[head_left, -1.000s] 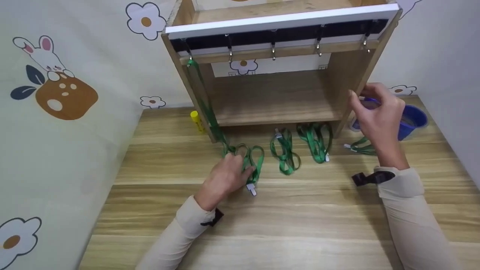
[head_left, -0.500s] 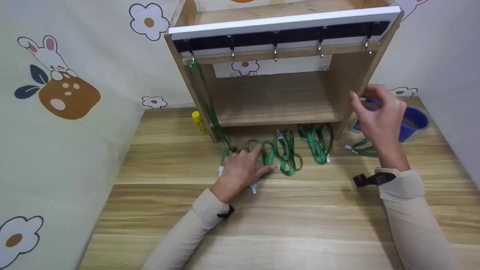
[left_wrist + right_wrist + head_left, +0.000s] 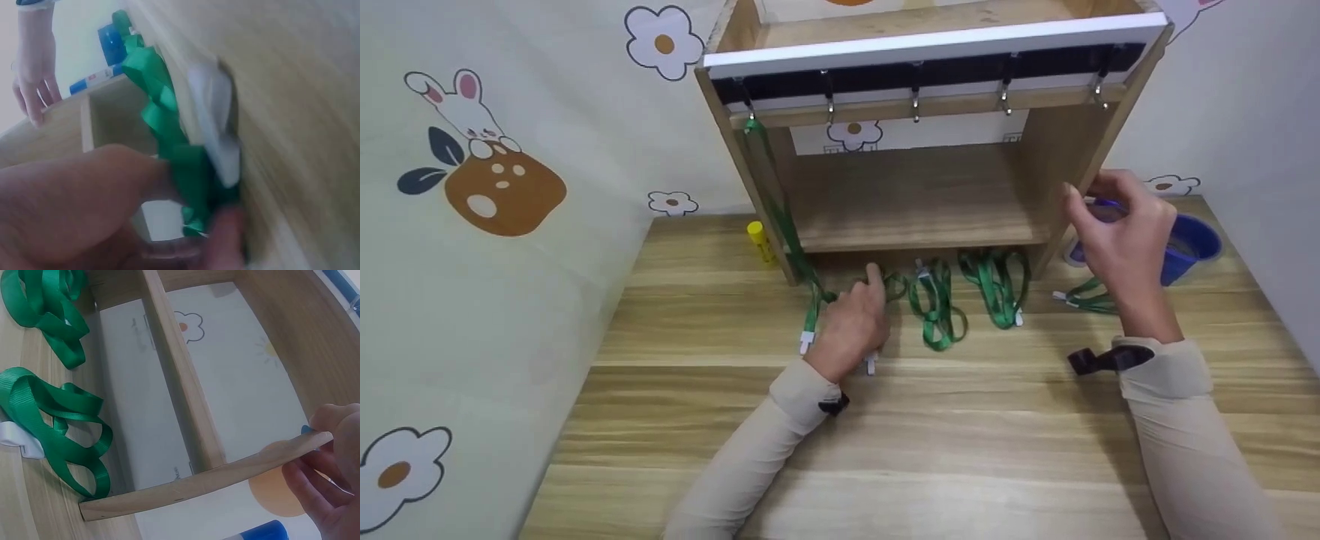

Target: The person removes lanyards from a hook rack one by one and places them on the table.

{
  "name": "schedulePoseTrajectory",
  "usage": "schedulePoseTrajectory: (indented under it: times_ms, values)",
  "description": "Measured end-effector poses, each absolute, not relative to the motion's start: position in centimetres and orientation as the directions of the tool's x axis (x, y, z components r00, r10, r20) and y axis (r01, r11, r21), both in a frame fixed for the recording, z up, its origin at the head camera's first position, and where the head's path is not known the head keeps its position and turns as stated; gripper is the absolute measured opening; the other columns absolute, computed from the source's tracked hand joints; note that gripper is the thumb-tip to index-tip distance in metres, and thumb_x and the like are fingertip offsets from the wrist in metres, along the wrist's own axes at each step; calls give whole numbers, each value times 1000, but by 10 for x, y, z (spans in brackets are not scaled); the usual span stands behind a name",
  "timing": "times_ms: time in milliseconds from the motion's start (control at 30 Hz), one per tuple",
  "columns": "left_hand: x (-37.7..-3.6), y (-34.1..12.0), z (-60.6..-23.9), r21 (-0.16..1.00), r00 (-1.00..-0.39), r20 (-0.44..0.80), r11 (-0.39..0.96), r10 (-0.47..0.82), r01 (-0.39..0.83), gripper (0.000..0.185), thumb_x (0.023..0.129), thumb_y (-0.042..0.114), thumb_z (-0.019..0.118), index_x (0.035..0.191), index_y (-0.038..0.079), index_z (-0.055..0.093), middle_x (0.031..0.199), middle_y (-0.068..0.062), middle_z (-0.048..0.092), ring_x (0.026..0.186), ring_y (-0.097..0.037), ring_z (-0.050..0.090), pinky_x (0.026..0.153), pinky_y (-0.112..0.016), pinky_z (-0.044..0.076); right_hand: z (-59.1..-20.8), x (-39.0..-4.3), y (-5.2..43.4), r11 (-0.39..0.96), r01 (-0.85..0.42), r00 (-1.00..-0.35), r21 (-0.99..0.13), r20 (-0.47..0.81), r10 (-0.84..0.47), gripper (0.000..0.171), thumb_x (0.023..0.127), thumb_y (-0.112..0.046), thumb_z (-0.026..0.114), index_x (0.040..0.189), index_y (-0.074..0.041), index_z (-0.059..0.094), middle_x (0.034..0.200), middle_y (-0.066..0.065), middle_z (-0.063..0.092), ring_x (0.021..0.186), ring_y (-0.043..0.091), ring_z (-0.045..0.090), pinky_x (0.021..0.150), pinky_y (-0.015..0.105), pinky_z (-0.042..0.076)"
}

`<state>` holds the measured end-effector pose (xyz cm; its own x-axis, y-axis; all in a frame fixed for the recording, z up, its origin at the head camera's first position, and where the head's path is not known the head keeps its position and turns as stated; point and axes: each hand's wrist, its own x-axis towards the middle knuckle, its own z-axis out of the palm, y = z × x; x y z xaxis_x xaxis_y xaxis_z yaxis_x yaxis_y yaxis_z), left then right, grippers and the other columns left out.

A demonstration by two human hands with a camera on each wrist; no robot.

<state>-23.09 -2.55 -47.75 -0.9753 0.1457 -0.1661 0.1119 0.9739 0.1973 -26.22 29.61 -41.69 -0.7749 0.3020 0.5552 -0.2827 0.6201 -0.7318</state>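
My left hand [image 3: 851, 322] grips a folded green lanyard [image 3: 895, 286] on the table, index finger stretched forward. The hand covers most of it; the white clip [image 3: 871, 364] sticks out below. In the left wrist view, thumb and fingers are around the green ribbon [image 3: 191, 174], blurred. My right hand [image 3: 1129, 247] holds the front edge of the right side panel [image 3: 214, 486] of a wooden rack [image 3: 915, 196], with thumb and fingers on either side. From the rack's leftmost hook [image 3: 750, 112] hangs another green lanyard [image 3: 781, 214], its white clip [image 3: 808, 342] lying on the table.
Two bundled lanyards, one at centre [image 3: 936, 307] and one farther right [image 3: 997, 289], lie before the rack. Another lanyard [image 3: 1087, 296] lies by a blue cup [image 3: 1189, 247] at right. A yellow tube [image 3: 761, 241] stands left of the rack. Several hooks line its front.
My left hand has moved right, from the hanging lanyard's lower end onto the folded lanyard, spreading and then drawing in its thumb. My right hand stays on the rack.
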Motion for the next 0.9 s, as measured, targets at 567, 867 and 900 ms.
schedulePoseTrajectory:
  times_ms: [567,867,900]
  values:
    - [-234,-35,-479,247,-970,-50,944,237,218,56,103,0,62,155,18,53,97,-21,72,62,-20,61,42,-26,42,-419,-264,298,615,-341,-746,-711,602,283,32,98,-32,82,119,-8,80,117,6,83,100,-11,71,87,10,61]
    - [-226,-41,-467,284,-974,-20,935,227,212,57,104,16,71,157,18,51,101,-22,74,75,-35,74,49,-39,56,-419,-265,297,620,-327,-757,-713,591,280,33,98,-34,81,122,-11,79,119,4,83,102,-6,73,88,10,61]
    - [-225,-42,-464,285,-974,-18,935,225,211,58,104,19,72,159,19,51,101,-22,74,76,-35,74,49,-40,57,-419,-265,297,618,-330,-756,-714,592,280,33,98,-34,81,121,-11,80,118,4,83,102,-6,74,87,10,61]
